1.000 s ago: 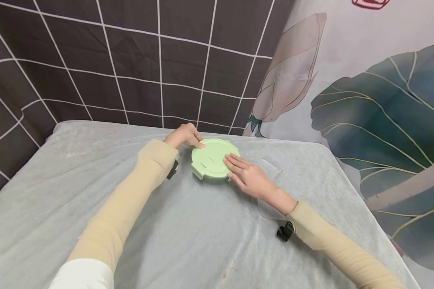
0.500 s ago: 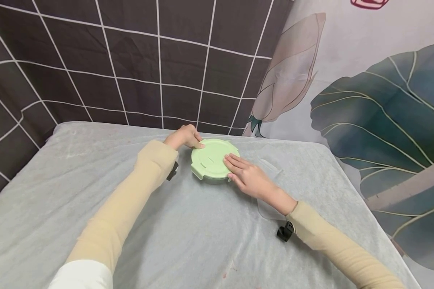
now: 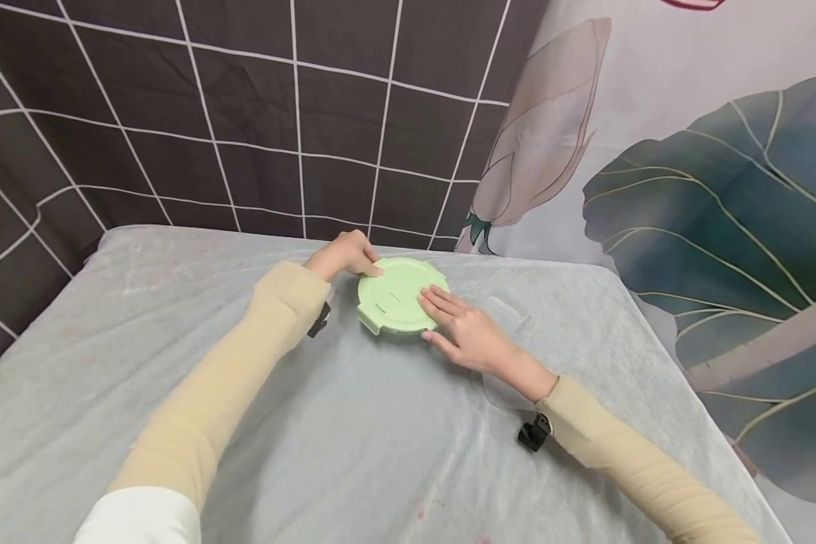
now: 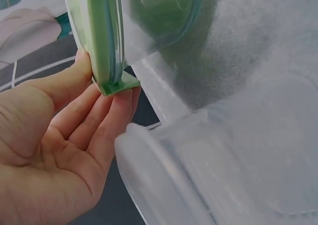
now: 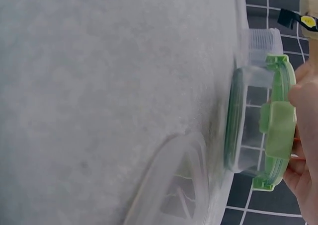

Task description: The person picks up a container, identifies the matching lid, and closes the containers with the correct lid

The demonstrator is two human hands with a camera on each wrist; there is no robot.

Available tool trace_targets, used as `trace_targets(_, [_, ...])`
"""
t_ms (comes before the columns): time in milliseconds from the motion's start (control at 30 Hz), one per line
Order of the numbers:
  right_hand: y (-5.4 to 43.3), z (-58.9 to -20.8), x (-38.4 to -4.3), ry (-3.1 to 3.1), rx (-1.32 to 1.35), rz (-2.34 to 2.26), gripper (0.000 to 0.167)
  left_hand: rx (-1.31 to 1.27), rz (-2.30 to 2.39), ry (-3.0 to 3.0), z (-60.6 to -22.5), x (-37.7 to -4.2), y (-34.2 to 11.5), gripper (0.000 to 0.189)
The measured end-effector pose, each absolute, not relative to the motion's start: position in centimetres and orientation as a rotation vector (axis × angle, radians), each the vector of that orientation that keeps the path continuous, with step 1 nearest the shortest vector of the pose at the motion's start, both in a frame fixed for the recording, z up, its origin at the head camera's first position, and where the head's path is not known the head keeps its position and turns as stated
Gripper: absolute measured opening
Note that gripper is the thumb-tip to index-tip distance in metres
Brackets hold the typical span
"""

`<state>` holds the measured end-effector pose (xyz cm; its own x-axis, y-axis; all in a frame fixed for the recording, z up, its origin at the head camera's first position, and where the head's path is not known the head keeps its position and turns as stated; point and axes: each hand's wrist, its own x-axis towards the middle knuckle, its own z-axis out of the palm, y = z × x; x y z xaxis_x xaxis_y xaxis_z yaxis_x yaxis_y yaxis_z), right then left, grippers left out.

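Observation:
A round food container [image 5: 253, 125] with clear walls and a light green clip-on lid [image 3: 397, 293] stands on the cloth-covered table. My left hand [image 3: 347, 255] holds the lid's far left edge: the thumb lies on the rim and the fingers reach under a green side latch [image 4: 117, 84], as the left wrist view shows. My right hand [image 3: 472, 336] rests on the lid's right part with straight fingers, the thumb at the near right edge. Another green latch [image 5: 280, 129] faces the right wrist camera, folded down along the wall.
Clear plastic tubs lie on the grey cloth [image 3: 353, 438], one tub [image 3: 506, 393] under my right forearm. A ribbed clear piece [image 5: 264, 40] shows beside the container in the right wrist view. A dark gridded curtain [image 3: 245, 113] hangs behind the table's far edge.
My right thumb has shifted slightly left against the container's near right rim. Left hand and container hold their place, apart from a slight shift of the whole head view.

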<state>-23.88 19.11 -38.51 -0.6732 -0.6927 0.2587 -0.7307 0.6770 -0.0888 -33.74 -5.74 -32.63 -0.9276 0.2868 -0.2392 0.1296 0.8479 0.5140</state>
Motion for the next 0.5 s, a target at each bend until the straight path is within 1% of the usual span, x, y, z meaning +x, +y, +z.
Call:
trace_targets(67, [19.12,-38.4,-23.86,-2.697,1.161,0.268,0.064,0.344,0.709,2.732,-32.53,-33.64,-5.75,0.039])
trace_targets(133, [19.13,-38.34,-23.87,-2.693,1.175,0.267,0.066,0.357,0.705,2.742,-32.66,-33.59,-5.85,0.041])
trace_targets(333, [19.18,-38.32,-24.03,-2.664,1.216,0.26,0.061,0.361,0.802,2.745,-33.07,-33.25,-6.38,0.039])
trace_targets(500, [19.18,-38.17,-24.04,-2.67,1.214,0.231,0.061,0.39,0.833,2.756,-32.94,-32.98,-6.43,0.037])
